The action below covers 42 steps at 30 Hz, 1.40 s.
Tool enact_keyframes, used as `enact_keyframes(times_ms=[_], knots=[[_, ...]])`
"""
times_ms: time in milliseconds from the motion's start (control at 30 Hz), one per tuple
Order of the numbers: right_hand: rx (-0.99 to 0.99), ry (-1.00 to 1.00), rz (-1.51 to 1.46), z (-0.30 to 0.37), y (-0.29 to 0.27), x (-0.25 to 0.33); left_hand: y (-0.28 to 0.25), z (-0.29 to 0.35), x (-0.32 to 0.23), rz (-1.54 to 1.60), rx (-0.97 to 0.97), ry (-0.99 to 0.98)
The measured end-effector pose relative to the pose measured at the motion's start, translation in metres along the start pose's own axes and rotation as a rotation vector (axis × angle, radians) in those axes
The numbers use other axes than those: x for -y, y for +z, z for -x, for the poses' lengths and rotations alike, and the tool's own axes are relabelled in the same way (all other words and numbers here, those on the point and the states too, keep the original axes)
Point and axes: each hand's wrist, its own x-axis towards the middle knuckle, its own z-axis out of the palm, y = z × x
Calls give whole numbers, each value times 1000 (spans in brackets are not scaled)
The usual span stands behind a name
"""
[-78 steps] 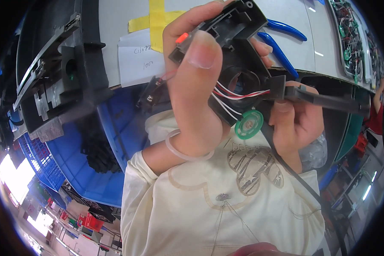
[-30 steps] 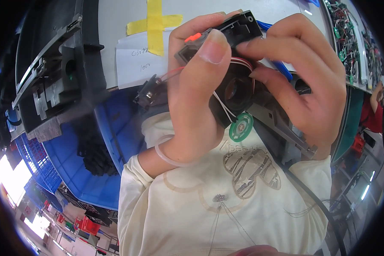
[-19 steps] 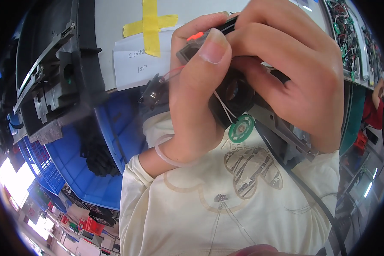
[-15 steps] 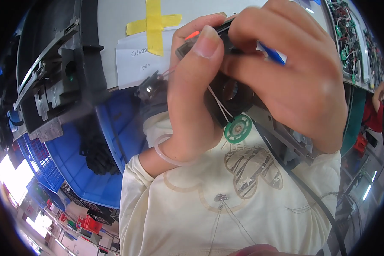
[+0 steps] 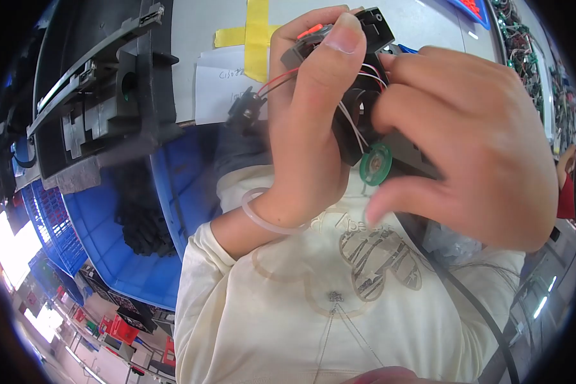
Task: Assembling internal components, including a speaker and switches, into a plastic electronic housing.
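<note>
My left hand (image 5: pixel 313 121) is wrapped round a black plastic housing (image 5: pixel 349 146), its thumb pressed on top near an orange piece (image 5: pixel 311 30). Thin red, white and dark wires run out of the housing. On white wires, a round green speaker-like disc (image 5: pixel 376 164) hangs at the lower end. A small black part (image 5: pixel 246 111) dangles on wires at the left of my left wrist. My right hand (image 5: pixel 473 141) is beside the housing, thumb stretched away below the disc and fingers bent toward the housing. Whether its fingertips touch the housing is hard to see.
A yellow tape cross (image 5: pixel 257 41) and a handwritten paper (image 5: pixel 219 96) are on the pale table. Left stands a black fixture with a metal rail (image 5: pixel 96 67); below it, a blue bin (image 5: pixel 118 275) contains black parts. A blue tray (image 5: pixel 483 19) and wired boards (image 5: pixel 525 70) lie right.
My right hand has opened, its thumb swinging down and away from the housing. More of the housing's black end and wires shows. The view has shifted, so things appear displaced.
</note>
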Motion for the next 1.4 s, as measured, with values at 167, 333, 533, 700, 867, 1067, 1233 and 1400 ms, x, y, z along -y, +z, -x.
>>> enact_keyframes(times_ms=[167, 333, 533, 700, 867, 1067, 1233, 1400], knots=[[-157, 69, 199, -6, 18, 15, -14, -7, 4, -72, 115, 44], [-149, 449, -21, -10, 5, 31, -3, -6, -6, 101, 86, -98], [-221, 200, -227, -12, 22, -5, -16, -2, -15, 254, -1, -272], [-224, 192, -211, 1, 19, -18, 3, -4, -23, 440, 2, -414], [-173, 246, -204, -3, 20, -28, 1, -6, -32, 599, -23, -558], [-272, 258, -246, -13, 29, -24, 8, -7, -44, 784, -54, -726], [-349, 260, -290, -4, 34, -25, 10, -4, -41, 837, -30, -785], [-439, 280, -323, -1, 40, -16, 12, -6, -46, 652, -20, -788]])
